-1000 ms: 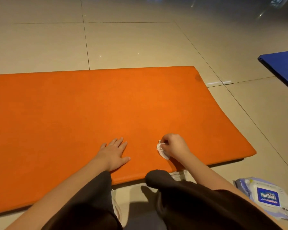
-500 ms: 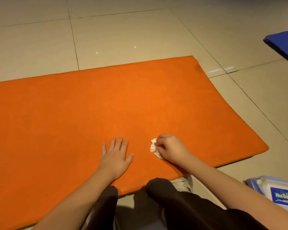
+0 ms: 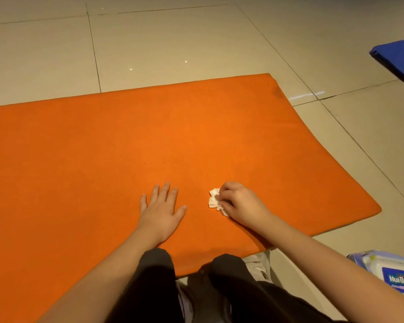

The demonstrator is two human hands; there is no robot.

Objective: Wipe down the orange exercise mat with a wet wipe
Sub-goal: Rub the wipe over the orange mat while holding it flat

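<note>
The orange exercise mat (image 3: 149, 148) lies flat on the tiled floor and fills the middle of the view. My left hand (image 3: 160, 212) rests on it palm down, fingers straight and spread, near the mat's front edge. To its right, my right hand (image 3: 239, 203) grips a crumpled white wet wipe (image 3: 214, 198) and holds it against the mat. Part of the wipe is hidden under my fingers. A small dark smudge shows near the mat's far right corner.
A pack of wet wipes (image 3: 392, 273) lies on the floor at the lower right. A blue mat (image 3: 399, 59) lies at the right edge. My knees in dark trousers (image 3: 231, 287) are at the mat's front edge. Beige floor tiles surround the mat.
My right hand with the wipe has slid slightly left and forward on the mat. My left hand has spread its fingers wider. The camera has tilted down a little.
</note>
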